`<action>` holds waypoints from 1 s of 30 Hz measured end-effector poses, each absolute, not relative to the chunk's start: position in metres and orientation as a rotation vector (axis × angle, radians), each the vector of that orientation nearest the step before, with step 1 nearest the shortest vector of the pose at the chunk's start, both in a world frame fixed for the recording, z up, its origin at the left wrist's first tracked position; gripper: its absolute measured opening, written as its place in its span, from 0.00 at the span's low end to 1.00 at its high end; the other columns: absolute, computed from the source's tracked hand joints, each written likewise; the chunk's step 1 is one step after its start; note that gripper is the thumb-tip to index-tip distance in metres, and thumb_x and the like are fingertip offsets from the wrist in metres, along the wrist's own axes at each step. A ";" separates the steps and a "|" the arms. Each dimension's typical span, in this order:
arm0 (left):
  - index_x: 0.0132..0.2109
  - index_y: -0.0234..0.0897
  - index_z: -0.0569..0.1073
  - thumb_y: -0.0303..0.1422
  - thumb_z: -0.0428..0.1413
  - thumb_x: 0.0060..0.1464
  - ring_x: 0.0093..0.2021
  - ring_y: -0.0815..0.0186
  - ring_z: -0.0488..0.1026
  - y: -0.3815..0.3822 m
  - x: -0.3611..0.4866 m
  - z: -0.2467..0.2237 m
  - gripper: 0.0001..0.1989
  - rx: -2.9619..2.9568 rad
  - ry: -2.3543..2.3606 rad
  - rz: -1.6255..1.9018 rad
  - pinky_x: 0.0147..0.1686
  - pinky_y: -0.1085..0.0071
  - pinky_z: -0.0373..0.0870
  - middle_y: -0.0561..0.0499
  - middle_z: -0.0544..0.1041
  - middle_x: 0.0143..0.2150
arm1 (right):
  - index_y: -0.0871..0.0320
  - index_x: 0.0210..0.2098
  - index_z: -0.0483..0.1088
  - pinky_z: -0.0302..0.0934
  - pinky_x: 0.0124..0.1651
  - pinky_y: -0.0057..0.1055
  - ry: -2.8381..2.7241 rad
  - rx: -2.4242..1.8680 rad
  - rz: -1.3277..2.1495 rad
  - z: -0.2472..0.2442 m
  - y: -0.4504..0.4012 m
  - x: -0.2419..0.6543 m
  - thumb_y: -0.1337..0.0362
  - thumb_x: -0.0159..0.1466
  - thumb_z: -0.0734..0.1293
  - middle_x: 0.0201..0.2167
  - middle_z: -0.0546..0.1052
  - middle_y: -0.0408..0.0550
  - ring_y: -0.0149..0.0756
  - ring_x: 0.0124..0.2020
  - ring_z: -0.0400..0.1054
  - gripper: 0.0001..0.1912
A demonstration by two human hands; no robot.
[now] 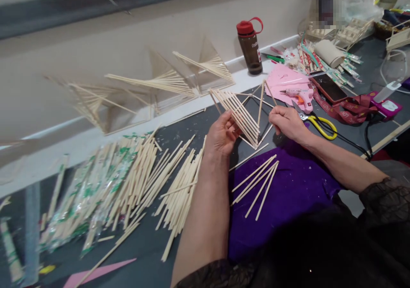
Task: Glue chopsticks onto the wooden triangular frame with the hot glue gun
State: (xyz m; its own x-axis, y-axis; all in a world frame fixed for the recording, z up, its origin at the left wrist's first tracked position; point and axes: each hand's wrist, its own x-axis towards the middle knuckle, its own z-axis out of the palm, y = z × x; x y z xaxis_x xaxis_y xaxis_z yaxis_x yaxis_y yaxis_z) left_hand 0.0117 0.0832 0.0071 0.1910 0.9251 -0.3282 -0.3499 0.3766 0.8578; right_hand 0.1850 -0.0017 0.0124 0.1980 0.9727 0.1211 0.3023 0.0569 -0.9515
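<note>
A frame of joined wooden chopsticks (237, 115) stands tilted in front of me, with a fan of parallel sticks across one side. My left hand (222, 134) grips that fan from the left, thumb on top and fingers curled beneath. My right hand (286, 121) is closed at the frame's right side, where a leaning stick runs down into its fingers; the stick's lower end is hidden there. Several loose chopsticks (256, 185) lie on a purple cloth (288, 185) just below the hands.
Piles of loose chopsticks (179, 202) and wrapped chopsticks (92, 189) cover the left. Finished stick frames (153, 85) lean along the wall beside a bottle (251, 51). To the right are a pink glue gun (299, 95), yellow-handled scissors (320, 125), a phone (328, 87) and a red lanyard (349, 110).
</note>
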 end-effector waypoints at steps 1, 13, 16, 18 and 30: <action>0.32 0.37 0.72 0.32 0.64 0.46 0.28 0.70 0.73 0.083 0.009 0.009 0.08 0.729 1.016 1.014 0.29 0.74 0.71 0.55 0.76 0.29 | 0.57 0.20 0.62 0.52 0.25 0.24 -1.299 -1.434 0.824 0.013 -0.002 0.186 0.69 0.57 0.59 0.12 0.63 0.36 0.26 0.16 0.57 0.10; 0.37 0.33 0.77 0.23 0.60 0.41 0.21 0.74 0.69 0.062 -0.023 0.035 0.12 0.921 1.223 1.076 0.18 0.81 0.64 0.54 0.76 0.26 | 0.59 0.20 0.64 0.54 0.27 0.24 -1.324 -1.318 0.747 0.018 -0.005 0.186 0.66 0.59 0.59 0.16 0.66 0.38 0.26 0.18 0.61 0.12; 0.34 0.33 0.77 0.26 0.62 0.41 0.19 0.75 0.68 0.057 -0.018 0.030 0.09 0.927 1.190 1.070 0.17 0.81 0.63 0.55 0.74 0.23 | 0.60 0.24 0.67 0.55 0.27 0.24 -1.329 -1.308 0.736 0.015 -0.004 0.186 0.65 0.59 0.59 0.21 0.70 0.40 0.25 0.19 0.63 0.10; 0.33 0.33 0.77 0.29 0.64 0.38 0.19 0.75 0.67 0.052 -0.015 0.023 0.10 0.937 1.166 1.068 0.17 0.81 0.63 0.56 0.73 0.21 | 0.60 0.25 0.67 0.55 0.27 0.24 -1.357 -1.318 0.710 0.013 -0.003 0.187 0.65 0.59 0.58 0.22 0.71 0.41 0.26 0.20 0.64 0.10; 0.28 0.34 0.74 0.38 0.65 0.36 0.18 0.75 0.66 0.034 -0.011 -0.021 0.13 1.091 1.319 1.173 0.18 0.79 0.61 0.56 0.72 0.19 | 0.59 0.22 0.64 0.52 0.29 0.25 -1.539 -1.548 0.666 0.011 0.001 0.191 0.70 0.56 0.59 0.18 0.66 0.41 0.29 0.23 0.61 0.08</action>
